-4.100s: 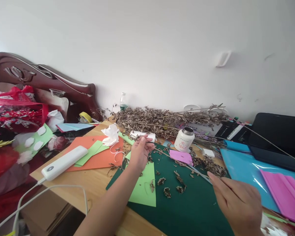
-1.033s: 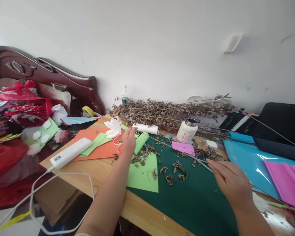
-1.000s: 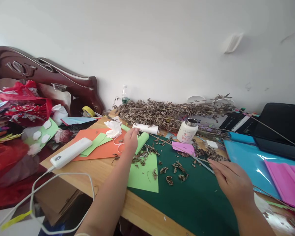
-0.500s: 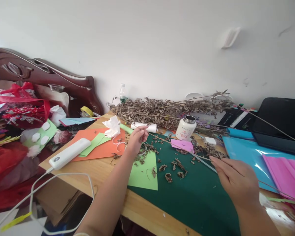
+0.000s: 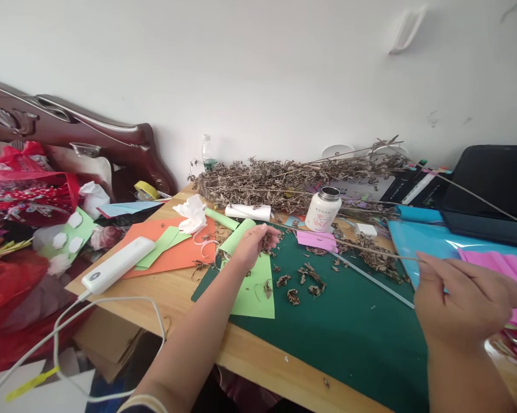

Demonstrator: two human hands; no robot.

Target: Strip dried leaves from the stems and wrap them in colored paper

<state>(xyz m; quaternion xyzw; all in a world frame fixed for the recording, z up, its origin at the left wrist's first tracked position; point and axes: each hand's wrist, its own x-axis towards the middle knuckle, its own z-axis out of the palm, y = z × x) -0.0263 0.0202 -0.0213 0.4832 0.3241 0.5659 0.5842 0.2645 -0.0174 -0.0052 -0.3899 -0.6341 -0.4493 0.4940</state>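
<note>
My right hand is closed around a long, thin dried stem. The stem stretches leftward over the cutting mat, past a pink paper slip and in front of the white bottle. My left hand has curled fingers with brown dried leaves at them, just below the stem's far part. Under that hand lie light green paper and crumbled leaf bits. More dried leaves are scattered on the dark green cutting mat.
A big heap of dried plants lies along the wall, near a clear plastic bottle. Orange paper and a white power bank with a cable are at left. Blue folders and a black screen stand right.
My right hand has moved right along with the stem. My left hand has shifted slightly right and dropped off the stem's line, now with leaves at its fingers. The view has tilted a little.
</note>
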